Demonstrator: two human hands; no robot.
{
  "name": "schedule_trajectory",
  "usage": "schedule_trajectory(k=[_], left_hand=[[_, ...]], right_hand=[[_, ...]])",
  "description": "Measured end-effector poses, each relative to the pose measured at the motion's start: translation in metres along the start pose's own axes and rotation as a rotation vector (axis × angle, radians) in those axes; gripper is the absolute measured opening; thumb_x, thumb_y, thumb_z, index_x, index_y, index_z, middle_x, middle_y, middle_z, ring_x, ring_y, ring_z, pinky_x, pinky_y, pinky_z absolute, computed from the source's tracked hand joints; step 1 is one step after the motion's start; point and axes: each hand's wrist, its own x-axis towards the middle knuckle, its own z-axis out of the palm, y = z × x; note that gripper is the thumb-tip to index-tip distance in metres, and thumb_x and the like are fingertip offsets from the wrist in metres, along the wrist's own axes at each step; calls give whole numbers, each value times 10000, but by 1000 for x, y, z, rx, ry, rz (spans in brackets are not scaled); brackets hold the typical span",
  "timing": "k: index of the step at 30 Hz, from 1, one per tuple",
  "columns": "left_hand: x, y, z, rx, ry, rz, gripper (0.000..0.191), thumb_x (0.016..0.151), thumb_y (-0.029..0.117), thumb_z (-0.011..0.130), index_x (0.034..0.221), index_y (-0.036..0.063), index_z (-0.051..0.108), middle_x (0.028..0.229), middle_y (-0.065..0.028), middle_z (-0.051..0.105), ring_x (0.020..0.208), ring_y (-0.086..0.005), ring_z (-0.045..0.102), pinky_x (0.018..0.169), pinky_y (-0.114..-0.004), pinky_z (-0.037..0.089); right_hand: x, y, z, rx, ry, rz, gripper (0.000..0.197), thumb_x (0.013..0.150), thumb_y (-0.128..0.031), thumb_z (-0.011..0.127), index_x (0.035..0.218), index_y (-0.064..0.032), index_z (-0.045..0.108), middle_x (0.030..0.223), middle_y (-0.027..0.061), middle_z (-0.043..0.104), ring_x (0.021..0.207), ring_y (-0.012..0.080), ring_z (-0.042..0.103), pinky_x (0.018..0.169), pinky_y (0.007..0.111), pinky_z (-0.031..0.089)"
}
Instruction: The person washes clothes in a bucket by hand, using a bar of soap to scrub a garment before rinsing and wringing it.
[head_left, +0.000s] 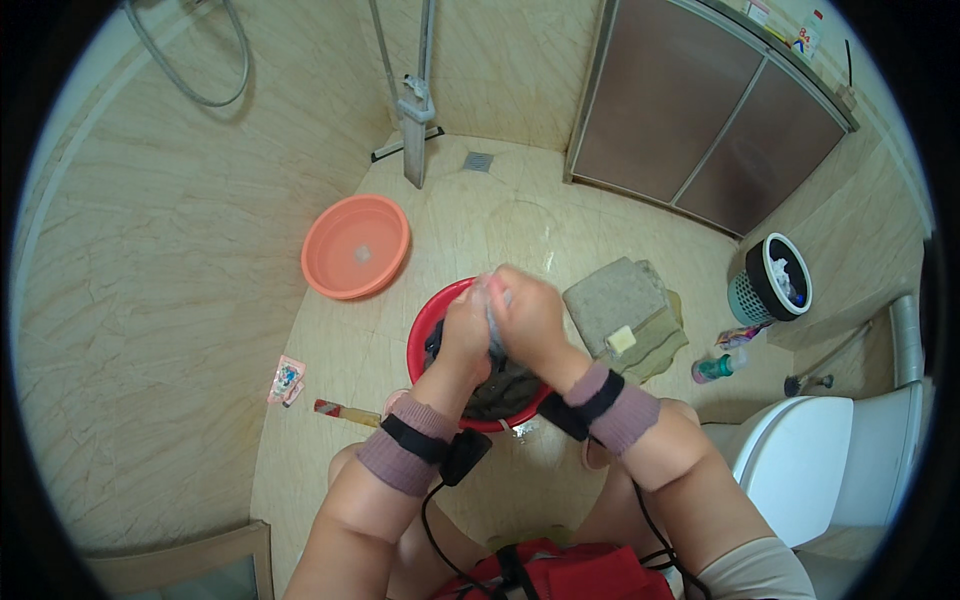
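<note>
Both of my hands are together above a red basin (417, 337), gripping a wet, pale cloth (493, 322) between them. My left hand (465, 326) has its fingers curled around one side of it. Pressed against the other side is my right hand (531, 319), slightly blurred. Most of the cloth is hidden by my fingers. Dark wet clothes (506, 390) lie in the basin below. To the right, a pale yellow bar of soap (621, 340) rests on folded grey cloth (615, 296) and greenish cloth (651, 349) on the floor.
An orange basin (315, 262) stands at the left wall. A yellow-handled brush (360, 415) and a pink packet (286, 377) lie on the floor. At right are a wastebasket (750, 300), a bottle (712, 368) and a toilet (802, 465). A floor squeegee (415, 150) leans behind.
</note>
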Motion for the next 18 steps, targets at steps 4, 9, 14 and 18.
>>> schedule_trajectory(k=[4, 9, 14, 18], left_hand=[[4, -2, -19, -111, -98, -36, 289, 1018, 282, 399, 1044, 67, 590, 903, -25, 605, 844, -152, 594, 764, -317, 485], [-1, 10, 10, -58, -160, -87, 372, 1014, 304, 399, 1227, 26, 525, 1118, -92, 628, 1001, -211, 618, 881, -390, 500], [1, 32, -6, -231, -245, -26, 268, 989, 201, 461, 1181, 31, 537, 1122, -93, 624, 1026, -214, 615, 918, -393, 488], [5, 45, -19, -232, -287, 87, 223, 933, 79, 526, 1151, 37, 541, 1108, -78, 620, 1061, -202, 595, 945, -368, 470]], right_hand=[[-14, -29, 1, 115, -8, -294, 201, 886, -195, 560, 776, -29, 587, 720, 226, 563, 662, 412, 560, 550, 443, 440], [21, 56, 3, 263, -100, 356, 300, 911, -302, 604, 864, -6, 602, 676, 182, 590, 622, 291, 597, 587, 391, 459], [16, 52, 10, 571, -63, 399, 334, 935, -329, 596, 997, -1, 607, 871, 97, 648, 805, 170, 594, 720, 310, 475], [13, 37, -7, 683, -432, 664, 348, 929, -310, 622, 1058, 12, 611, 969, 66, 638, 892, 145, 579, 817, 269, 469]])
